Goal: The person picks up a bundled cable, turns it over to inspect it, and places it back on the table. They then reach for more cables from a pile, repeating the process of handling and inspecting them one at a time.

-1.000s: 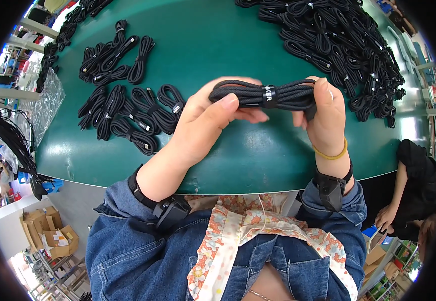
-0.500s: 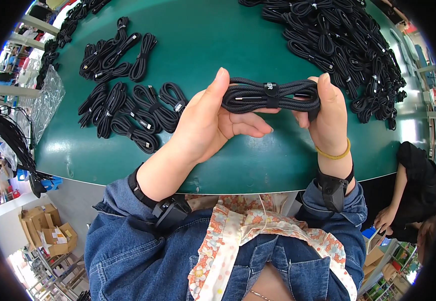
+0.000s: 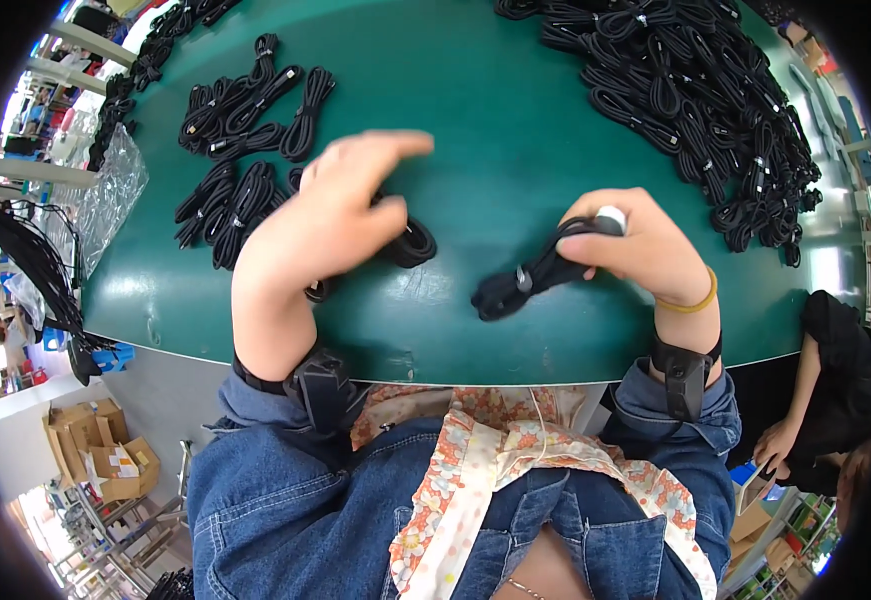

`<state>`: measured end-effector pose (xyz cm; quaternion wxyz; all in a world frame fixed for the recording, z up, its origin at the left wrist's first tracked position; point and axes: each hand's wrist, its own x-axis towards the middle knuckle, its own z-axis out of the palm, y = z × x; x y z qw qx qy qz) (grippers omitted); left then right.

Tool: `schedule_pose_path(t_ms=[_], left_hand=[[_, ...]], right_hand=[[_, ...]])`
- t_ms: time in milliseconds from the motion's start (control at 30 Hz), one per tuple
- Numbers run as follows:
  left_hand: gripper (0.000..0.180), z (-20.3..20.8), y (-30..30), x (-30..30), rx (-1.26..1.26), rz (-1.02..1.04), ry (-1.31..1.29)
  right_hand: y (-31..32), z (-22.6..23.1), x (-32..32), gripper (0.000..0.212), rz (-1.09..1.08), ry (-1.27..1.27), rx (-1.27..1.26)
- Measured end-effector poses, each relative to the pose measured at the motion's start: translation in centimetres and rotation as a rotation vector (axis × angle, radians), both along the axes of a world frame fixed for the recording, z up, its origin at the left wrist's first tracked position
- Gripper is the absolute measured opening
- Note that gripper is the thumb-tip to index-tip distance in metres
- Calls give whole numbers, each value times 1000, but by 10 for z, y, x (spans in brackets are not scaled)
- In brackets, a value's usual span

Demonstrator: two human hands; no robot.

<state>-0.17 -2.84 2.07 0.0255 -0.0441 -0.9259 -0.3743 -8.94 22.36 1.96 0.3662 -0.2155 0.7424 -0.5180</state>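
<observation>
My right hand (image 3: 640, 245) grips a coiled black braided cable (image 3: 530, 280), banded at its middle, between thumb and fingers. The coil's free end tilts down toward the left, low over the green table. A small white piece (image 3: 611, 217) shows at the fingers; I cannot make out what it is. My left hand (image 3: 345, 205), smeared a little by motion, reaches over the coils at the left with index finger and thumb apart. Beside its thumb lies another black coiled cable (image 3: 413, 243), partly hidden by the hand.
Several coiled black cables (image 3: 245, 200) lie in a group at the left. A large heap of them (image 3: 695, 110) covers the table's far right. Clear plastic wrap (image 3: 115, 190) and hanging black cables (image 3: 30, 270) are at the left edge. Another person's hand (image 3: 777, 443) is at the right.
My hands have come apart. The cable coil, held between both before, is now only in my right hand, lower and tilted. My left hand has moved left over the coils there.
</observation>
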Motion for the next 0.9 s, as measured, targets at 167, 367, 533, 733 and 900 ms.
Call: schedule_pose_path(t_ms=[167, 367, 533, 733, 900], left_hand=[[49, 5, 11, 16, -572, -60, -281], [44, -11, 21, 11, -711, -4, -129], [39, 7, 37, 5, -105, -126, 79], [41, -19, 63, 4, 1265, -121, 138], [47, -17, 74, 8, 1456, 38, 45]], right_hand=[[18, -4, -15, 23, -315, -77, -495], [31, 1, -28, 26, -742, -234, -1040], [4, -16, -11, 31, -480, -80, -621], [-7, -12, 5, 40, -137, -177, -424], [0, -11, 4, 36, -85, -262, -711]])
